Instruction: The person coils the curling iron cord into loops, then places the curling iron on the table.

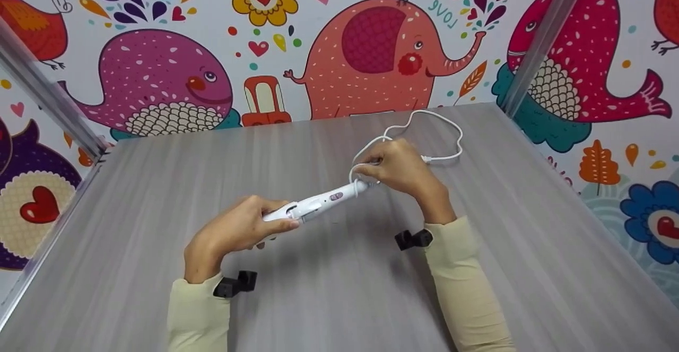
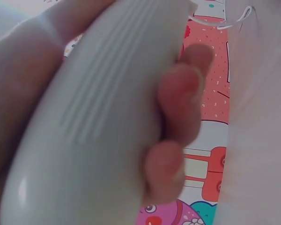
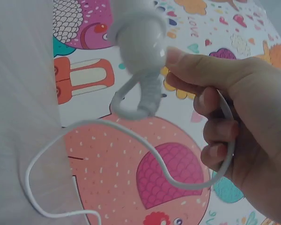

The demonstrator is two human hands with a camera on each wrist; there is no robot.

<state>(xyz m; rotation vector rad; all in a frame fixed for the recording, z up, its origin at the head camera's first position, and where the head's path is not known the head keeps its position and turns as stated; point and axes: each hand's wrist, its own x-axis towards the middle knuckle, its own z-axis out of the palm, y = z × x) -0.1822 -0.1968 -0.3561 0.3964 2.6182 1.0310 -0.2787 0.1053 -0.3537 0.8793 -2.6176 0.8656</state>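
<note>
A slim white hair straightener (image 1: pixel 323 202) with an oval button is held slanting above the table, its cord end up and to the right. My left hand (image 1: pixel 236 227) grips the far end; in the left wrist view the fingers wrap round its smooth, ribbed body (image 2: pixel 98 112). At the other end my right hand (image 1: pixel 400 167) holds the white cord (image 1: pixel 460 137) in curled fingers. The right wrist view shows the thumb beside the straightener's base (image 3: pixel 143 51), and the cord (image 3: pixel 152 150) bent in a loop at its ribbed sleeve (image 3: pixel 150 93).
A grey wood-grain table (image 1: pixel 339 299) lies below both hands. The cord's loose loop and a white connector (image 1: pixel 426 159) lie toward its back right. Behind stands a wall panel (image 1: pixel 297 66) printed with cartoon animals, with metal posts (image 1: pixel 546 44) at the corners.
</note>
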